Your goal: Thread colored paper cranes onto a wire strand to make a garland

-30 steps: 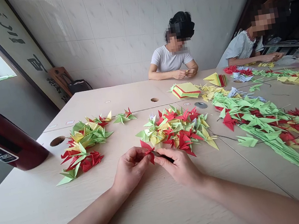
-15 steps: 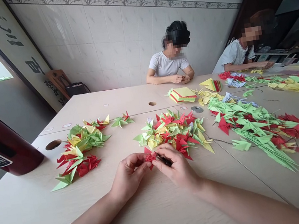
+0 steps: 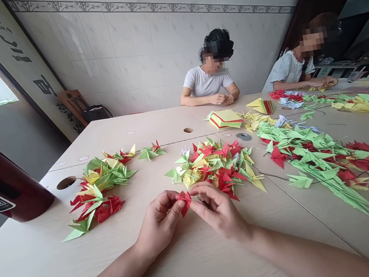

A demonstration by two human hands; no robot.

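Red folded paper (image 3: 184, 200) sat pinched between the fingertips of my left hand (image 3: 160, 223) and right hand (image 3: 218, 212), both closed on it. I held it just above the table (image 3: 190, 267), near the middle pile of paper shapes (image 3: 214, 164).

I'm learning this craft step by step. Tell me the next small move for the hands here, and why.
Probably press the next crease. The left hand and right hand both pinch the red paper piece just above the table, with its folds apparently unfinished, beside the pile of folded pieces.
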